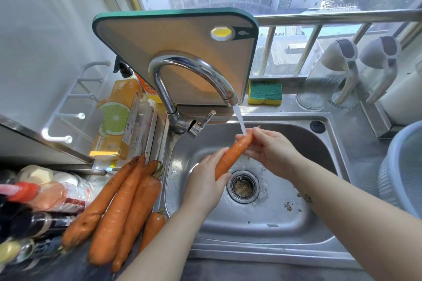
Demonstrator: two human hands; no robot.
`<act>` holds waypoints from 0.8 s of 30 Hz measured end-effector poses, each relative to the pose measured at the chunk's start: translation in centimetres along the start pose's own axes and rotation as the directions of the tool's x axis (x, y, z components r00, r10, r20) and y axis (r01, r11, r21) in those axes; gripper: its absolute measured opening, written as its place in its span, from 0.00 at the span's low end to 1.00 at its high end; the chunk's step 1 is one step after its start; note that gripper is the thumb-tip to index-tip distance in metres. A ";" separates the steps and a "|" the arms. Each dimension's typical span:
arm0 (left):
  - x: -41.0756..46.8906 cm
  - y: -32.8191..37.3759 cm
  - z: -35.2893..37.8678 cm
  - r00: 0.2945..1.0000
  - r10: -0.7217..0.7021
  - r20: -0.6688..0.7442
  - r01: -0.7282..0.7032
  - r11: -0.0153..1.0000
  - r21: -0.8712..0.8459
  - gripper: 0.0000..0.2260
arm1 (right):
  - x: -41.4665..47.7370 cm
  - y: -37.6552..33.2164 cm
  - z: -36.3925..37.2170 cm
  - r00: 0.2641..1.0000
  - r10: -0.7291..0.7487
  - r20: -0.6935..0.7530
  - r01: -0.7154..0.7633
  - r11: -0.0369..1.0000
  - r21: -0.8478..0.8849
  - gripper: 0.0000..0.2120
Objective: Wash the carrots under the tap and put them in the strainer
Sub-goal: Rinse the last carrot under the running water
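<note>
Carrot (230,157) tip under tap (194,70) stream; left hand (205,180) curled round thick end, right hand (271,150) pinching tip. Best: rotate and slide it through stream, rubbing full length. Strainer (388,178) right of tap, pile (121,207) left

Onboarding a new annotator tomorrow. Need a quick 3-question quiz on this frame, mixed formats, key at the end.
1. True or false: water is running from the tap.
2. The carrot under the tap is gripped by: A) the left hand only; B) the right hand only; C) both hands.
3. Fill in: the pile of carrots lies to the ___ of the sink.
Key: 1 true; 2 C; 3 left.
</note>
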State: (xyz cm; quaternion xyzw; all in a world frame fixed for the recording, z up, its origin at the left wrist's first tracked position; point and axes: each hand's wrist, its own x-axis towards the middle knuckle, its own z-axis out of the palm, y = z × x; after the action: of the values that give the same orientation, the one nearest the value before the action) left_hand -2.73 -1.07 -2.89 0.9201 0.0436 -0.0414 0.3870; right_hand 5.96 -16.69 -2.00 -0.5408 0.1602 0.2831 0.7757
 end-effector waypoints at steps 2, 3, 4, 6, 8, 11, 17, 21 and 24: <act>0.1 0.0 0.1 0.999 -0.018 -0.029 0.018 1.000 0.014 0.25 | -0.3 0.2 0.1 0.999 0.011 0.035 -0.015 0.996 0.090 0.10; 0.0 0.2 0.1 0.999 -0.018 -0.051 0.020 0.999 0.037 0.25 | -0.3 0.3 0.3 1.000 0.011 0.029 -0.015 0.993 0.119 0.11; 0.0 0.4 0.2 0.997 -0.003 -0.077 0.009 0.997 0.076 0.25 | -0.3 0.3 0.5 1.000 0.019 0.004 -0.019 0.991 0.129 0.12; -0.3 0.6 0.2 0.991 0.064 -0.119 -0.039 0.979 0.200 0.24 | -0.3 0.4 0.8 0.996 0.063 -0.064 -0.058 0.996 0.074 0.10; -0.5 0.8 0.1 0.984 0.123 -0.131 -0.074 0.943 0.325 0.23 | -0.3 0.4 0.7 0.988 0.125 -0.087 -0.127 0.992 -0.022 0.08; -0.4 0.7 -0.2 0.990 0.101 -0.100 -0.059 0.930 0.363 0.24 | -0.2 0.2 0.5 0.992 0.118 -0.041 -0.119 0.993 -0.006 0.10; 0.7 -0.4 -1.6 0.942 -0.284 0.177 0.326 0.901 -0.287 0.15 | -0.2 -0.6 -0.2 0.999 -0.033 0.039 0.024 0.979 0.203 0.15; 0.8 -1.0 -1.9 0.891 -0.295 0.345 0.453 0.637 -0.623 0.14 | -0.3 -0.6 0.3 0.999 -0.025 -0.030 0.031 0.965 0.261 0.13; 1.1 -0.7 -1.8 0.871 -0.295 0.393 0.488 0.425 -0.762 0.15 | -0.4 -0.3 0.3 0.996 -0.004 -0.095 0.021 0.983 0.184 0.11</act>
State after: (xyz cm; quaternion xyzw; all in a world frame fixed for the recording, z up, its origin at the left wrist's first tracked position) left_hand -1.68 0.75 -2.25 0.5699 0.2328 -0.1962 0.7632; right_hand 5.86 -16.60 -1.47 -0.4800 0.2187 0.2363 0.8160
